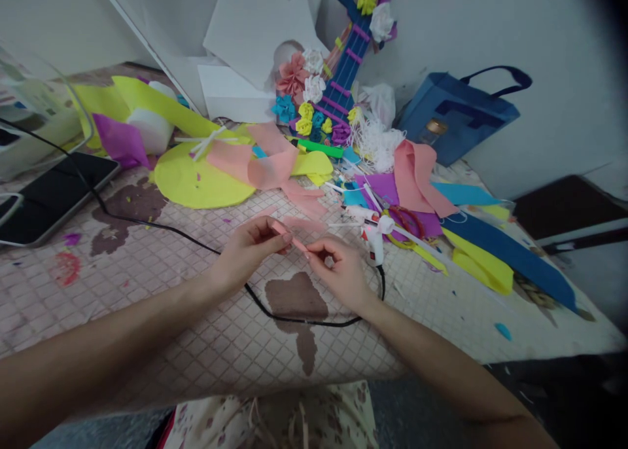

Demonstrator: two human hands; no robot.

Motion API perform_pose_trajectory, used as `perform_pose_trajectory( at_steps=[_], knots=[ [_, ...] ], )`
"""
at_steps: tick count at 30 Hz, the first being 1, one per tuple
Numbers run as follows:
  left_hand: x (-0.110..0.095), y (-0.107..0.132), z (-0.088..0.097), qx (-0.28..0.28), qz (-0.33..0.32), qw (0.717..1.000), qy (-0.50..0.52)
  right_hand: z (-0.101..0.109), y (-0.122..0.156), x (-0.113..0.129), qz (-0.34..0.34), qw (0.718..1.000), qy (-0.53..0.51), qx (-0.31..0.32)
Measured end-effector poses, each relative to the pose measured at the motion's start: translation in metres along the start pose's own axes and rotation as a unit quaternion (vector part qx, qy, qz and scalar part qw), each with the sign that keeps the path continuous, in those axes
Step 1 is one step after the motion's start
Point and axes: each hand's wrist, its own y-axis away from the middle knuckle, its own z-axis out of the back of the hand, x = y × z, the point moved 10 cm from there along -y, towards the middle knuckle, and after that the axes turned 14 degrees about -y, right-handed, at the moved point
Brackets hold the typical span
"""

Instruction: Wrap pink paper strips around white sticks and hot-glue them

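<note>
Between my two hands is a small strip of pink crepe paper (297, 243), pinched at both ends above the table. My left hand (252, 245) grips its upper left end between thumb and fingers. At its lower right end, the thumb and forefinger of my right hand (338, 266) are closed on it. More cut pink pieces (307, 224) lie just beyond my fingers. A white glue gun (373, 239) rests to the right of my right hand, its black cord (314, 321) curving across the table below my hands.
A yellow paper disc (201, 180) lies behind, left of a flower-covered blue paper guitar (343, 69). Red-handled scissors (409, 223) lie among paper scraps at right. A blue bag (456, 112) stands at the back right, a black tablet-like device (59, 194) at left.
</note>
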Motion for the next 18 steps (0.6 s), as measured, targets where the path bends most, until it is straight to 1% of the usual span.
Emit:
perform_pose_trajectory(
  at_steps=[3, 5, 7, 11, 15, 18],
  knots=[
    [-0.001, 0.0, -0.005, 0.015, -0.001, 1.0, 0.013, 0.002, 0.0, 0.001, 0.006, 1.0, 0.003, -0.01],
    [0.004, 0.001, -0.012, 0.037, 0.013, 0.999, 0.032, 0.003, 0.0, 0.001, 0.01, 1.0, 0.006, -0.017],
    [0.011, 0.002, -0.016, 0.046, 0.033, 0.997, 0.043, 0.002, 0.001, 0.002, 0.018, 1.0, 0.009, -0.015],
    [0.018, 0.003, -0.013, 0.021, 0.041, 0.998, 0.05, -0.002, 0.002, 0.005, 0.028, 1.0, 0.007, -0.004],
    [0.019, 0.003, -0.009, 0.008, 0.051, 0.997, 0.064, -0.007, 0.003, 0.007, 0.021, 1.0, 0.002, 0.022],
    [0.017, 0.002, -0.006, 0.003, 0.055, 0.996, 0.075, -0.007, 0.003, 0.005, 0.007, 0.999, -0.009, 0.03]
  ],
)
